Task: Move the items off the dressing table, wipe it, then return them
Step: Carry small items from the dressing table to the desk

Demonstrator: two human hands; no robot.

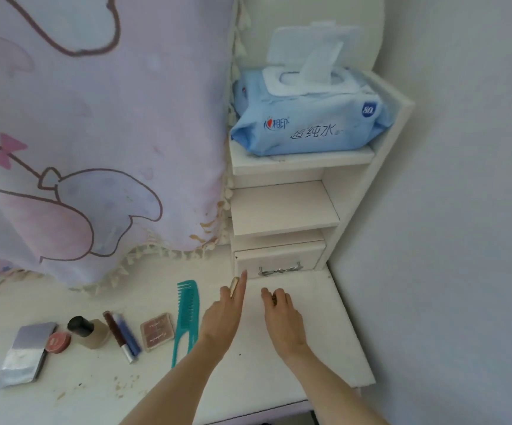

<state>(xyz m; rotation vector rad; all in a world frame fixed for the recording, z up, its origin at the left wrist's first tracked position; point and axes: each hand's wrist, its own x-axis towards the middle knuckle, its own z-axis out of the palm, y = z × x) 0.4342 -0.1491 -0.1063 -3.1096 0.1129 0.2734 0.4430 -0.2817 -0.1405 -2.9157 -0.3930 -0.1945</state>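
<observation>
Dressing table surface (294,348), white, fills the lower frame. Patterned cloth (80,133) hangs at 10 o'clock. Shelf unit (285,207) at 12, wipes pack (306,118) on top w/ lid open, drawer (279,259) at bottom. Items in a row at 8–9 o'clock: silver case (26,351), teal comb (185,317), bottle (87,331), two tubes (122,335), palette (157,331), red tin (58,342). Left hand (222,314) pinches a gold tube (233,286). Right hand (280,314) curled round a small dark item (274,299), can't tell what.
</observation>
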